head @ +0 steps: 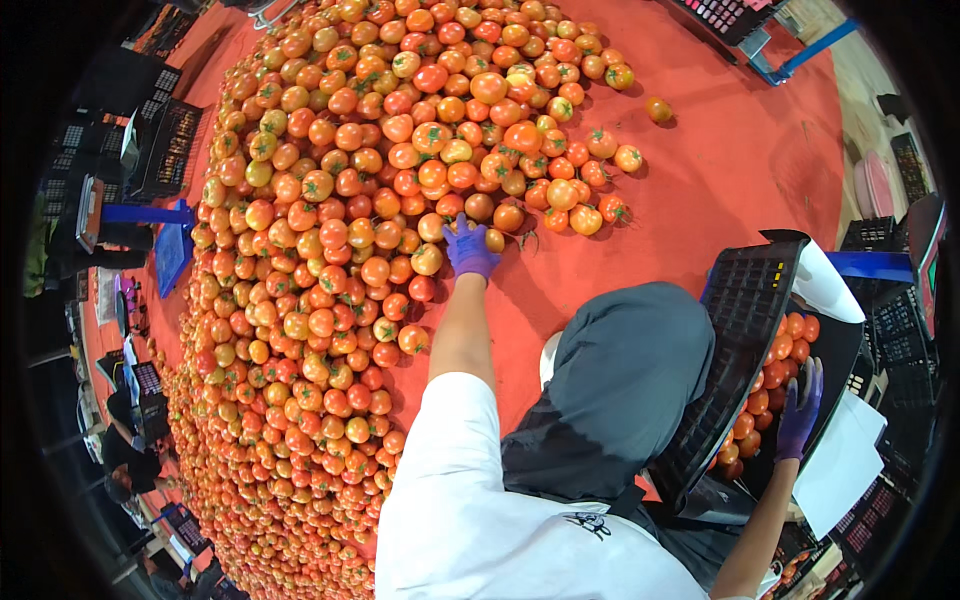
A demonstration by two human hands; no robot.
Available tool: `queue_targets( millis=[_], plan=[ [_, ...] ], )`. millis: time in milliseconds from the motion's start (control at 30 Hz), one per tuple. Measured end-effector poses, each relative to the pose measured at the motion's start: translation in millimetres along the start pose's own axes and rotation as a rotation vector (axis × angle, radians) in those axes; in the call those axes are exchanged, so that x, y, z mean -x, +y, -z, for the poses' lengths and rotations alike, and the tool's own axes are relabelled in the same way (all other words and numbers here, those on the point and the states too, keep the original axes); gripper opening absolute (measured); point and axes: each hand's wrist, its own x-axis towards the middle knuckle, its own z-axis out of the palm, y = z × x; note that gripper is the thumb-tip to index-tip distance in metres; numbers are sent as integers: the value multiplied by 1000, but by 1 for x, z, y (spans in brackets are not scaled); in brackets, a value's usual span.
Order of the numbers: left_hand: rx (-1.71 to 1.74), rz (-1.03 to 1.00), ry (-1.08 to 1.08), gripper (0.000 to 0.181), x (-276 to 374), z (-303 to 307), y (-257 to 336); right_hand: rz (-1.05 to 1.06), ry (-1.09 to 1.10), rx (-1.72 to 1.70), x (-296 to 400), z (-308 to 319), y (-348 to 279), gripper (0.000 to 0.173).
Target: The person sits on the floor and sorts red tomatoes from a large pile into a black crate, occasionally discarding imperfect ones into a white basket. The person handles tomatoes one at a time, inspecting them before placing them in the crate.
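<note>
My left hand (471,249), in a purple glove, reaches to the near edge of a large heap of red and orange tomatoes (322,225). Its fingers are spread among the fruit, against a yellowish-orange tomato (494,241) at its right side. Whether the fingers grip a tomato cannot be told, since the back of the hand hides the palm. To the right, my gloved right hand (799,412) lies inside a black plastic crate (739,315), fingers apart, beside tomatoes (772,379) stacked along the crate's wall. Dark lining and a white sheet (825,281) show at the crate.
A red floor covering (720,165) lies under the heap, with one loose tomato (659,109) apart from it. My bent knee (637,345) is between the heap and crate. A blue-based scale (174,247) stands at left. Another person (131,457) is at lower left.
</note>
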Motion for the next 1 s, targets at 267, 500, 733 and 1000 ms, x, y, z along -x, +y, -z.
queue_targets(
  millis=[267, 500, 733, 1000],
  plan=[
    [669, -308, 518, 66, 101, 114, 66, -124, 144, -736, 3, 40, -173, 42],
    [815, -704, 718, 52, 221, 249, 148, 340, -53, -842, -11, 54, -319, 79],
    [1867, -737, -207, 68, 259, 239, 195, -9, -177, -1562, 37, 85, -255, 75],
    [2370, -519, -937, 53, 286, 249, 230, -260, -66, -1961, 68, 82, -146, 79]
  ],
)
